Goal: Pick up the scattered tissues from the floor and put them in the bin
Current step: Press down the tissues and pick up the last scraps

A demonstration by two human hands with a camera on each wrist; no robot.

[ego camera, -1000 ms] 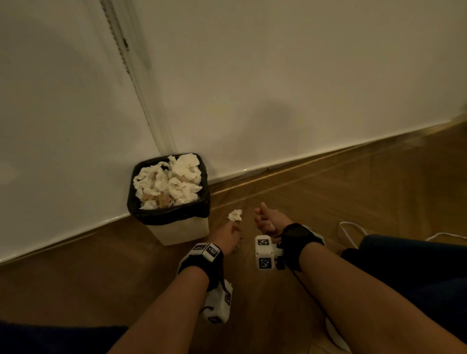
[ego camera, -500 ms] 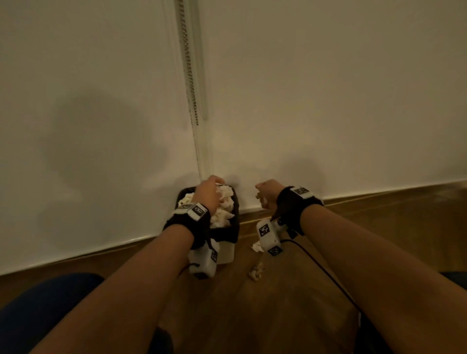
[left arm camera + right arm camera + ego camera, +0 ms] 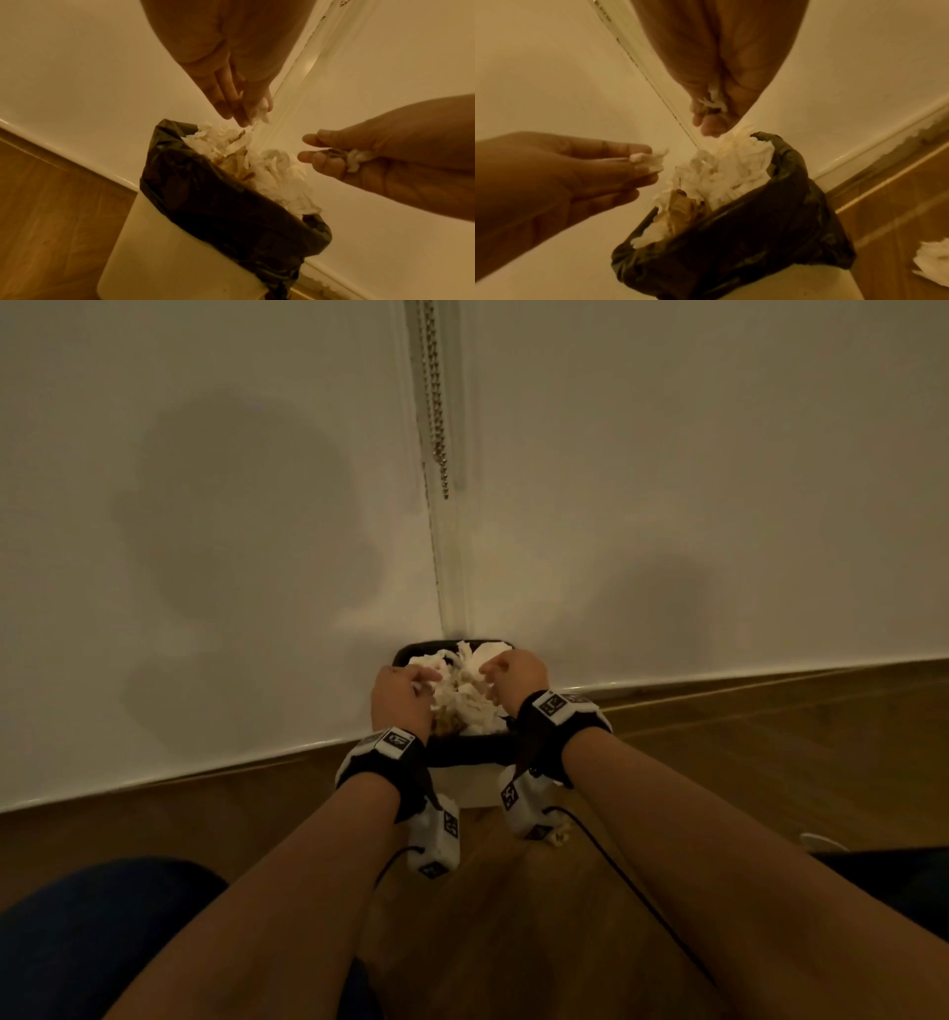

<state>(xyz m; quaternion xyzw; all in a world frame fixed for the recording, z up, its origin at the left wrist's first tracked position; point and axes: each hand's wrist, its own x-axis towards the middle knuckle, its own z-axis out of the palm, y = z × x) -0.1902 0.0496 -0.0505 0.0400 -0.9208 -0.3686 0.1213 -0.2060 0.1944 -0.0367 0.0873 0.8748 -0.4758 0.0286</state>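
Counting two hands over one bin [image 3: 462,752]: our left hand [image 3: 398,695] pinches a small white tissue scrap [image 3: 259,110] at its fingertips, our right hand [image 3: 513,677] curls round a second tissue wad [image 3: 356,160]. One more tissue [image 3: 934,261] lies on the wood floor [image 3: 770,762] beside the bin. White bin, black liner [image 3: 231,203], heaped with crumpled white and brownish tissues [image 3: 721,172], against the white wall [image 3: 205,505]. A bead chain [image 3: 436,403] hangs above.
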